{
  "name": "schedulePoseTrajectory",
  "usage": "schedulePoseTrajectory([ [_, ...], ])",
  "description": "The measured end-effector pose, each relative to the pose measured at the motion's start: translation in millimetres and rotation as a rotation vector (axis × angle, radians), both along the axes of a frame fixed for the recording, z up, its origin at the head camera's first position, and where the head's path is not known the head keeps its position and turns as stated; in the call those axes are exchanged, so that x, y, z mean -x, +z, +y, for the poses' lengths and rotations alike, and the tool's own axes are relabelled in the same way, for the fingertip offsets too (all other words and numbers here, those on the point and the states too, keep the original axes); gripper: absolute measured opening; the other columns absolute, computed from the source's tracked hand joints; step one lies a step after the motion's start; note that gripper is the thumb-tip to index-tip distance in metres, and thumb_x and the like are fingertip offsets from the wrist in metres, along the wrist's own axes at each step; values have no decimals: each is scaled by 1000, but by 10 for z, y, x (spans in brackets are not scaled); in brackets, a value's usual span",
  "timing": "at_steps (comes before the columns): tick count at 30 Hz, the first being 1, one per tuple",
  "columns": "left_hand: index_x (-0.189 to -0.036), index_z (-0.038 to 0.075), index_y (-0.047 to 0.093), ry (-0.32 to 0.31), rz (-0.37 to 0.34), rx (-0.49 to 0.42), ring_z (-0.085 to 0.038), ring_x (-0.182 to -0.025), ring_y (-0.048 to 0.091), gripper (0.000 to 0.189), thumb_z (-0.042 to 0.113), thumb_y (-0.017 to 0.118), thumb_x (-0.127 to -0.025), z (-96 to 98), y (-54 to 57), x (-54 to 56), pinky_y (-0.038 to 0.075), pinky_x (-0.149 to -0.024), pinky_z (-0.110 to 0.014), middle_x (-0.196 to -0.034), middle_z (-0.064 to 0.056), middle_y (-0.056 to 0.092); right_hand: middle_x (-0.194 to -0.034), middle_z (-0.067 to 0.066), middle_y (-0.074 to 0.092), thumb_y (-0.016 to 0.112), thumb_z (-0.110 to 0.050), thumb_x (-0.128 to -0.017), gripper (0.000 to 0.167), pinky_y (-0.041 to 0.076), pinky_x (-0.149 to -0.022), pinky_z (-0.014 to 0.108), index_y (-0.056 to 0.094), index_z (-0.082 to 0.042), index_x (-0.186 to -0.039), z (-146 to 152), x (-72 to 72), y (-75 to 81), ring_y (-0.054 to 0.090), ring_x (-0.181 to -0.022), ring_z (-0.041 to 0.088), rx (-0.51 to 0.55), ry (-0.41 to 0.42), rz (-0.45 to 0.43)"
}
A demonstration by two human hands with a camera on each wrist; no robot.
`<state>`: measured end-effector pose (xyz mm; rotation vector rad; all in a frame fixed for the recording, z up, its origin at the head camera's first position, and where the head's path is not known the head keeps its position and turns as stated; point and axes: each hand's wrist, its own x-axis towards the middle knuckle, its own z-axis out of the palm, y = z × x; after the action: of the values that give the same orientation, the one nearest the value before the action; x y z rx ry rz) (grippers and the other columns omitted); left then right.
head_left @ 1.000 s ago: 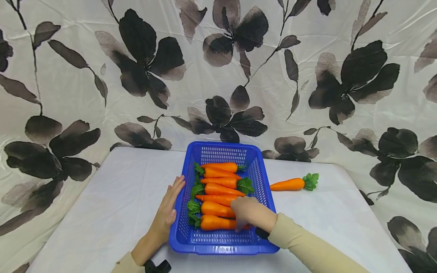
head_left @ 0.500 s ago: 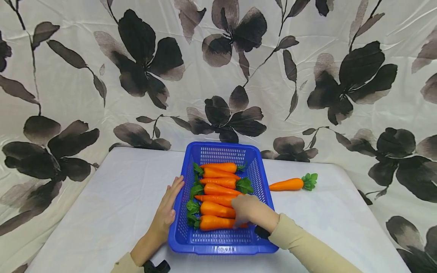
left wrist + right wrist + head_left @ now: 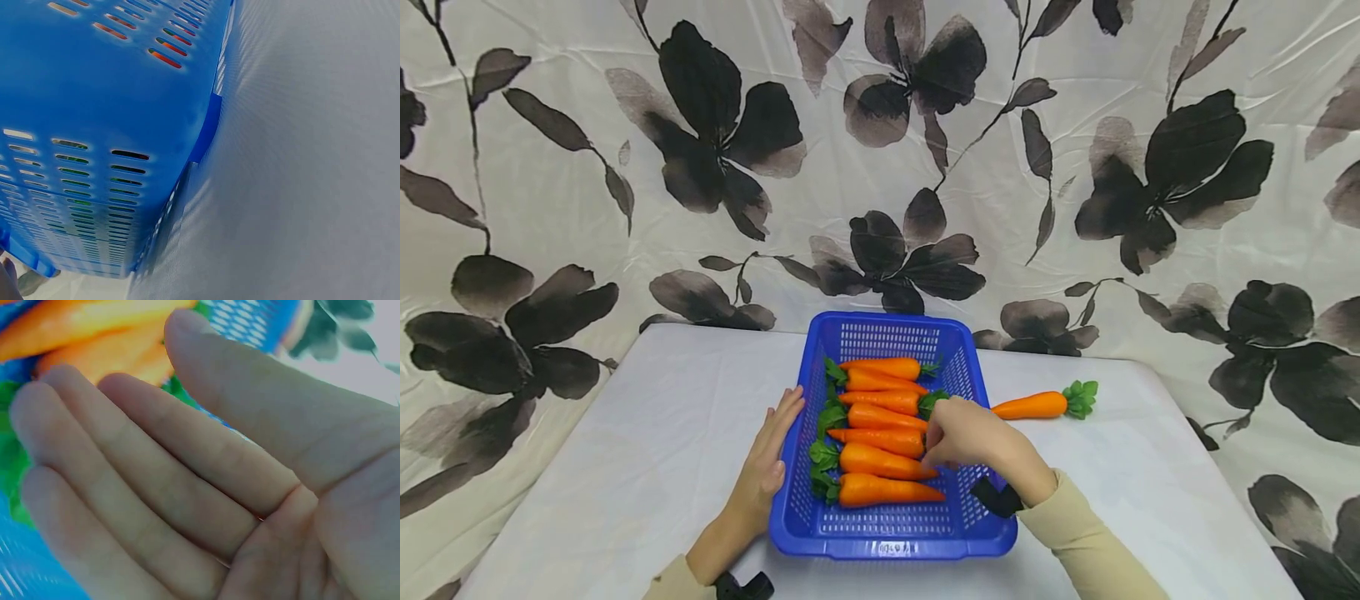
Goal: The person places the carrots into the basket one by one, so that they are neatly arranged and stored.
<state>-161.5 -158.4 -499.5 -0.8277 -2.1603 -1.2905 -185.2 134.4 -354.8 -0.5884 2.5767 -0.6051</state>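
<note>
A blue plastic basket (image 3: 891, 548) holds several orange carrots (image 3: 887, 490) with green leafy tops, laid crosswise in a column. My left hand (image 3: 765, 458) rests with extended fingers against the basket's left side; the left wrist view shows the slotted outer wall (image 3: 106, 94) close by. Over the right ends of the middle carrots is my right hand (image 3: 973, 435). In the right wrist view its fingers (image 3: 169, 450) are relaxed and slightly bent, the palm holds nothing, and carrots (image 3: 94, 331) lie beyond the fingertips. The hand hides some carrot ends and part of the basket's right rim.
One more carrot (image 3: 1033, 406) lies on the white tabletop (image 3: 647, 417) to the right of the basket, its tip towards the rim. Behind the table hangs a white cloth (image 3: 880, 167) with dark flowers.
My right hand has lifted off the front carrots and moved up and slightly right, uncovering the tips of the two nearest ones. The left hand and basket stay about where they were.
</note>
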Motion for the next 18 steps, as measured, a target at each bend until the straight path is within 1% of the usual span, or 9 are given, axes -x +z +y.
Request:
schedulePoseTrajectory([
  [2, -152, -2, 33, -1, 0, -2, -32, -150, 17, 73, 50, 16, -103, 12, 0, 7, 1, -121, -34, -159, -18, 29, -59, -2, 62, 80, -13, -84, 14, 51, -55, 27, 75, -8, -72, 82, 9, 45, 57, -54, 14, 73, 1, 15],
  [6, -152, -2, 33, 0, -2, -7, -32, -150, 17, 73, 50, 16, -103, 13, -2, 5, 1, -121, -34, -159, -18, 30, -67, -4, 67, 77, -12, -86, 7, 54, -59, 27, 77, -6, -82, 229, -5, 121, 63, -62, 20, 200, -20, 71],
  [10, -152, -2, 33, 0, -2, -7, -32, -150, 17, 73, 50, 17, -104, 8, 2, 4, 1, -121, -34, -159, -18, 30, -76, -3, 70, 75, -13, -88, 6, 55, -63, 26, 77, -7, -89, 372, -63, 161, 66, -67, 20, 308, -56, 170],
  [13, -152, -2, 33, -3, -1, -5, -32, -150, 17, 72, 49, 17, -104, 10, 4, 5, 1, -121, -34, -159, -18, 30, -81, -2, 71, 74, -14, -89, 5, 56, -67, 27, 76, -9, -91, 479, -117, 165, 67, -71, 20, 398, -107, 262],
  [15, -151, -3, 33, -3, 1, -5, -32, -150, 17, 72, 49, 17, -104, 11, 1, 5, 1, -121, -34, -159, -18, 30, -84, -3, 72, 74, -14, -90, 5, 57, -69, 28, 76, -11, -92, 555, -154, 164, 68, -73, 20, 457, -159, 326],
  [18, -151, -3, 33, 0, 7, -7, -32, -150, 18, 73, 50, 16, -104, 10, -1, 1, 2, -121, -34, -159, -18, 30, -87, -3, 73, 73, -13, -90, 5, 56, -72, 25, 77, -11, -94, 666, -196, 164, 69, -77, 15, 536, -224, 459],
])
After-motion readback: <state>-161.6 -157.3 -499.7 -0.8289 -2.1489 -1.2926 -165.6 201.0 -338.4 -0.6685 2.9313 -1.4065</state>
